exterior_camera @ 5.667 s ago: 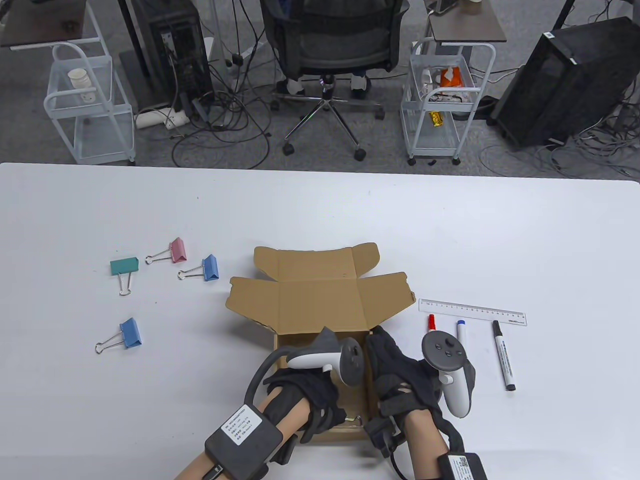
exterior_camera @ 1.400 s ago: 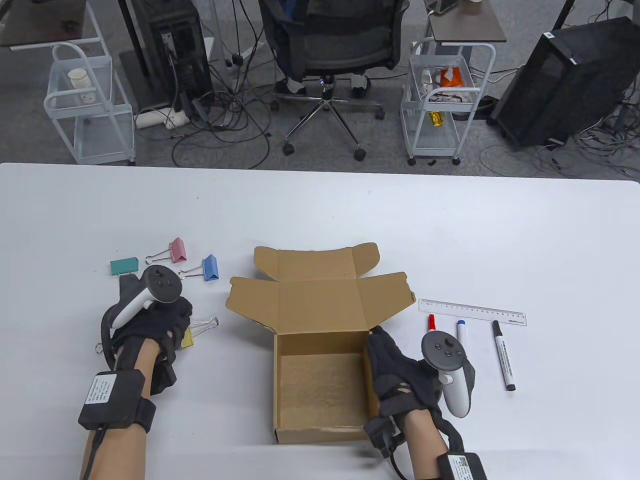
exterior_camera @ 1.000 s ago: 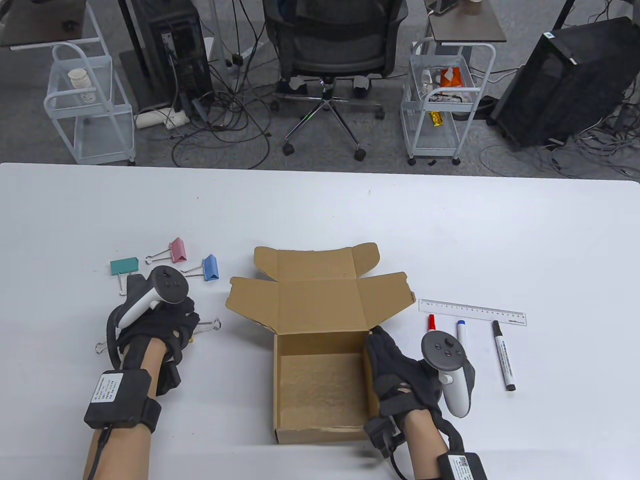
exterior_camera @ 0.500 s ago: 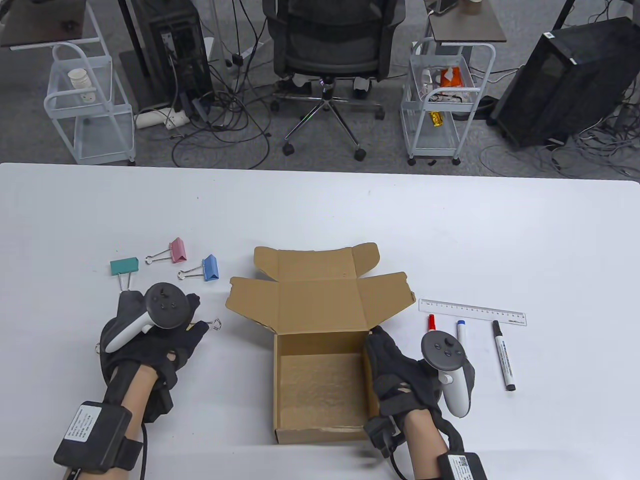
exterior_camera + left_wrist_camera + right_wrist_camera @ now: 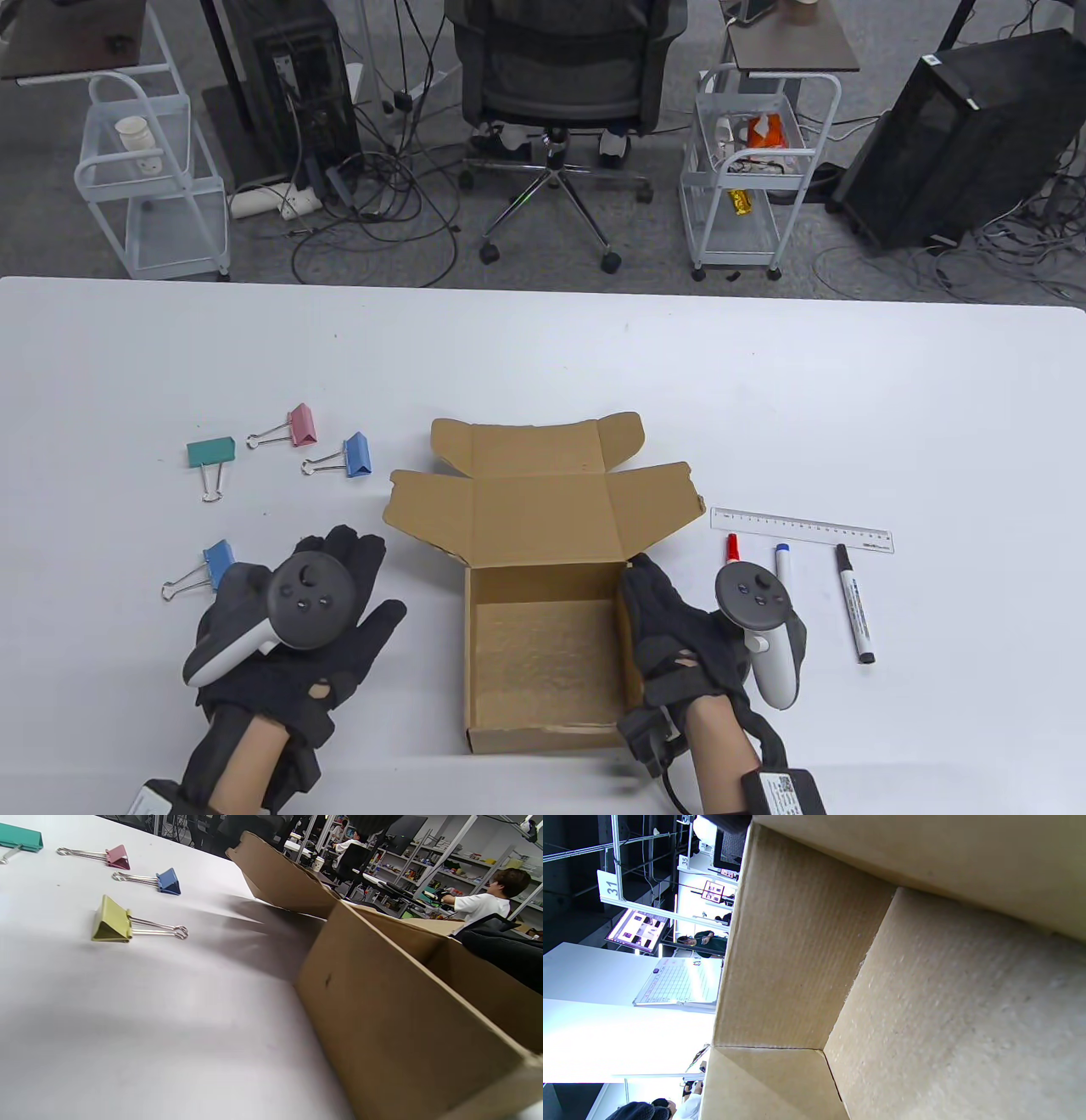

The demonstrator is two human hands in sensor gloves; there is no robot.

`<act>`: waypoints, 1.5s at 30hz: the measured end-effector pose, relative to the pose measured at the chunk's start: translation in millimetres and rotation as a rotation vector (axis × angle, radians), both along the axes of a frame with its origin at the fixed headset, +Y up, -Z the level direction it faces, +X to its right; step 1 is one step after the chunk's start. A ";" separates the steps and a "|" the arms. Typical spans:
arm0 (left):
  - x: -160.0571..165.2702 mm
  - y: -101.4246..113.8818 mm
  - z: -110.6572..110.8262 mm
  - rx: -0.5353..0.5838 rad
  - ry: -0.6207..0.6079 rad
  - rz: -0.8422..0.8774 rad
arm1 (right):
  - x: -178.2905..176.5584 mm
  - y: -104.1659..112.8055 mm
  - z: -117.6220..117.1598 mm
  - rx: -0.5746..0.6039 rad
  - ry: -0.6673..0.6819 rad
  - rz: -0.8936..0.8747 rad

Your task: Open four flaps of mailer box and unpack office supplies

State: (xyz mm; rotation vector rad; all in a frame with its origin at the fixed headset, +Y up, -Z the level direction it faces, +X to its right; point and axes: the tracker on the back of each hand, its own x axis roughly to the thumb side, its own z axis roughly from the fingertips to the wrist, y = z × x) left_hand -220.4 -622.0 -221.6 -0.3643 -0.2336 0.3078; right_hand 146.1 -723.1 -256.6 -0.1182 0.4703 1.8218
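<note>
The brown mailer box [image 5: 543, 645] stands open at the table's front centre with its flaps [image 5: 543, 501] folded back, and its inside is bare, as the right wrist view [image 5: 925, 1005] also shows. My left hand [image 5: 369, 577] hovers open and empty, fingers spread, just left of the box. It hides a yellow binder clip from the table view. That clip [image 5: 111, 921] lies on the table in the left wrist view, beside the box wall [image 5: 403, 1018]. My right hand [image 5: 653, 594] holds the box's right wall.
Green [image 5: 209, 452], pink [image 5: 301, 423], blue [image 5: 356, 454] and light blue [image 5: 221, 564] binder clips lie left of the box. A clear ruler [image 5: 802, 529] and red [image 5: 731, 548], blue [image 5: 782, 564] and black [image 5: 853, 603] markers lie right of it.
My left hand carried the yellow clip from the box to the table on the left, let it go, drew back toward the front and spread open. The right hand has not moved.
</note>
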 end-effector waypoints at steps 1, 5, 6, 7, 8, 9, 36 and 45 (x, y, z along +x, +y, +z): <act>3.0 -1.1 3.3 0.000 -0.004 0.003 | 0.0 0.0 0.0 0.000 0.000 0.000; 13.5 -11.5 10.3 0.031 -0.014 -0.052 | 0.0 0.0 0.0 0.000 0.000 0.000; 15.5 -15.1 10.9 0.033 -0.012 -0.083 | 0.1 -0.2 -0.2 0.001 0.000 0.002; 16.7 -17.4 11.6 0.038 -0.003 -0.110 | 0.2 -0.1 -0.2 0.001 0.000 0.002; 18.6 -20.0 12.7 0.046 0.000 -0.146 | 0.3 0.1 -0.1 0.001 0.001 0.003; 19.4 -21.2 13.4 0.048 -0.006 -0.153 | 0.3 0.1 -0.1 0.001 0.001 0.003; 9.4 -49.7 10.1 0.000 0.006 -0.109 | 1.8 3.9 1.3 0.028 -0.008 0.010; 8.2 -51.4 8.7 -0.027 0.003 -0.096 | 14.8 37.2 8.7 0.162 -0.017 0.218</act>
